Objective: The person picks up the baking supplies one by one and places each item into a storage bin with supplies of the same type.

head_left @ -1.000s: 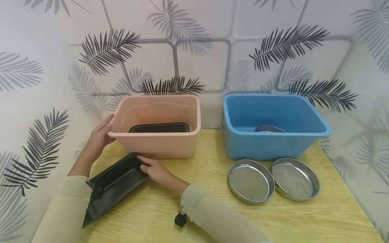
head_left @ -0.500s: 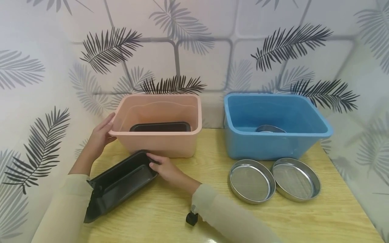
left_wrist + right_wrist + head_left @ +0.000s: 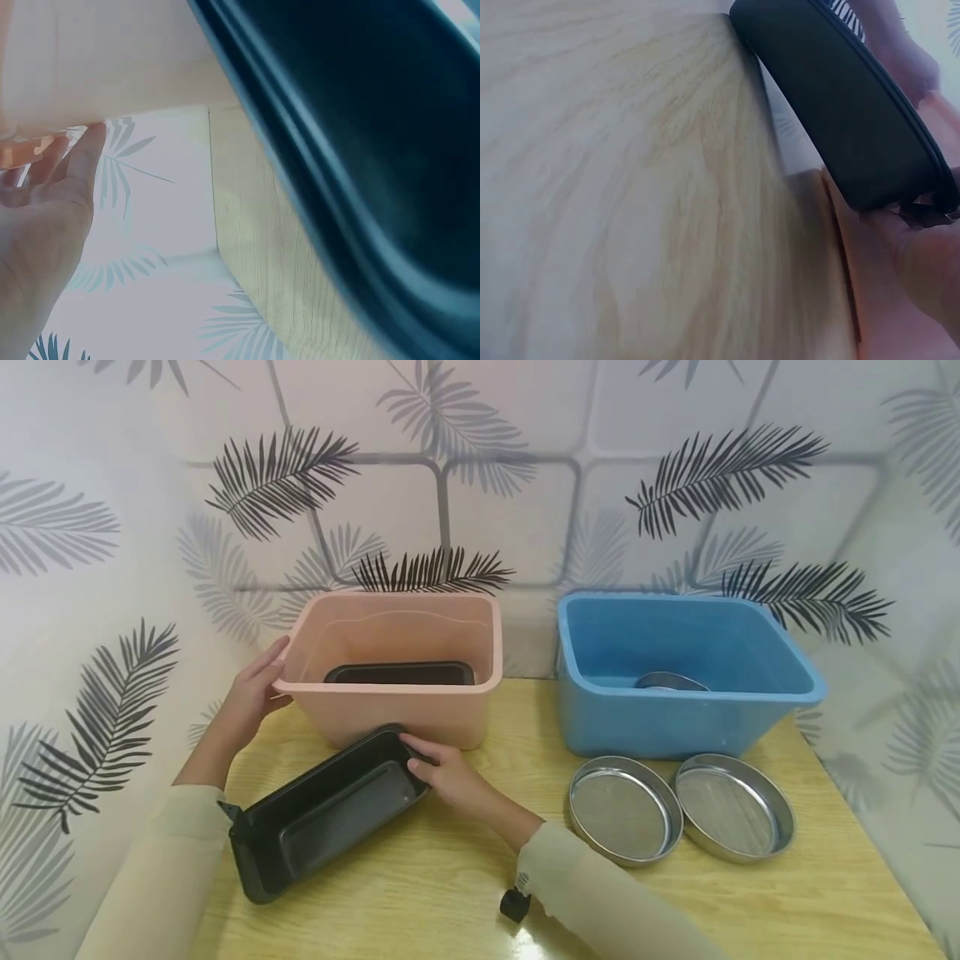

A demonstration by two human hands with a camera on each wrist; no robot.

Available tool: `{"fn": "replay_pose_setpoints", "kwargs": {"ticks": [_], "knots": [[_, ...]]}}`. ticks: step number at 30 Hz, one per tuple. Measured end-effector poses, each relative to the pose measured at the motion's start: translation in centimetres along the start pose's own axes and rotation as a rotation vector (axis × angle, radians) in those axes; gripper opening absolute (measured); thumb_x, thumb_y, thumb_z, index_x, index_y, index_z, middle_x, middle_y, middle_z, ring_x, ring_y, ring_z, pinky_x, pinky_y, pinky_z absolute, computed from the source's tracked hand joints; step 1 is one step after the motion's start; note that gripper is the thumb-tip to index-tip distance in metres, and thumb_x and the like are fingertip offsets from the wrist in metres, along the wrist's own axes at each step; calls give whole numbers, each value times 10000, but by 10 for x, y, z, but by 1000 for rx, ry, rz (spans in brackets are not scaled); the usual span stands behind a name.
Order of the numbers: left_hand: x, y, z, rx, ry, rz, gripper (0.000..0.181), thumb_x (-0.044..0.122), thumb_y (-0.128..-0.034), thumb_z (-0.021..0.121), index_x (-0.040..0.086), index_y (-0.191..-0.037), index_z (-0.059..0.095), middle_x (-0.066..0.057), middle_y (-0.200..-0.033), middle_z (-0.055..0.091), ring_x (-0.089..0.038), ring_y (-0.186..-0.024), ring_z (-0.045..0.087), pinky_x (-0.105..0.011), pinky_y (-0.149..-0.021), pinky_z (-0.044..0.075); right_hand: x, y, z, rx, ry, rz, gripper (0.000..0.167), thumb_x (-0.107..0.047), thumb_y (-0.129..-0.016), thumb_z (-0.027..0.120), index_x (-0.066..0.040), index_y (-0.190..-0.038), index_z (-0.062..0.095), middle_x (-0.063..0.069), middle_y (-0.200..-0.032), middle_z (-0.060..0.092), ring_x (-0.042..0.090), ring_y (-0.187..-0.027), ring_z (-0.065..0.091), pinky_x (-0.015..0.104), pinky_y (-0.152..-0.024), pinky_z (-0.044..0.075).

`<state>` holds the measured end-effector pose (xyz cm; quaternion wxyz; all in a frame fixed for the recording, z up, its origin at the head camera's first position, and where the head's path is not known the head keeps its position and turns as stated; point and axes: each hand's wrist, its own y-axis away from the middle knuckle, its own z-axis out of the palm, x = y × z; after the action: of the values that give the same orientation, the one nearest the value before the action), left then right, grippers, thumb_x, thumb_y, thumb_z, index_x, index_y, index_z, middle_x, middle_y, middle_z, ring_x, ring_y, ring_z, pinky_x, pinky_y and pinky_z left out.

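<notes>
- Black pan (image 3: 341,814), in the head view: it slants in front of the pink tub (image 3: 405,714); I can't tell whether its lower end touches the counter (image 3: 420,910). The right hand (image 3: 450,772) pinches its farther end, while the left hand (image 3: 255,693) rests fairly straight fingers on the tub's left rim. With one end gripped, the long pan could droop or twist; its nearer end lies so close to the left sleeve (image 3: 187,827) that it might snag. The tub is smooth, flared plastic, with a second dark pan (image 3: 401,674) inside. To the right I see a blue tub (image 3: 675,722) of similar shape and, in front, two shallow, shiny round metal dishes (image 3: 626,810).
- Left wrist view: the pan's stepped, rounded lip fills one side, with a soft sheen. The left fingers reach the tub's edge; whether they hook under it, I can't tell. A hard pull there could shift the tub.
- Right wrist view: the pan's outer wall looks plain and dull, its corners rounded. The right hand holds just one corner, so a slack pinch could let that smooth surface slip. Pale, streaky wood grain spreads alongside.
</notes>
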<state>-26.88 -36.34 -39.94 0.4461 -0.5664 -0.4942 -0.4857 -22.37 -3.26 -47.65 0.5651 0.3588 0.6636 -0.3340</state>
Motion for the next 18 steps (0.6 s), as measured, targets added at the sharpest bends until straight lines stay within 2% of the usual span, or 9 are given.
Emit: {"fn": "replay_pose_setpoints", "kwargs": {"ticks": [5, 18], "knots": [[2, 1, 0, -3, -31, -2, 615, 429, -1089, 381, 276, -1631, 136, -200, -1675, 134, 55, -1097, 607, -127, -858, 488, -5, 11, -13, 8, 43, -52, 468, -79, -1024, 559, -86, -1489, 504, 106, -1559, 455, 289, -1472, 363, 492, -1187, 313], [2, 0, 1, 3, -69, -2, 628, 444, -1084, 383, 269, -1632, 130, -193, -1676, 145, 29, -1122, 578, -129, -862, 493, -29, 42, -37, -17, 112, -28, 485, -113, -1025, 581, -194, -1497, 509, 70, -1563, 454, 276, -1474, 361, 495, -1157, 363]]}}
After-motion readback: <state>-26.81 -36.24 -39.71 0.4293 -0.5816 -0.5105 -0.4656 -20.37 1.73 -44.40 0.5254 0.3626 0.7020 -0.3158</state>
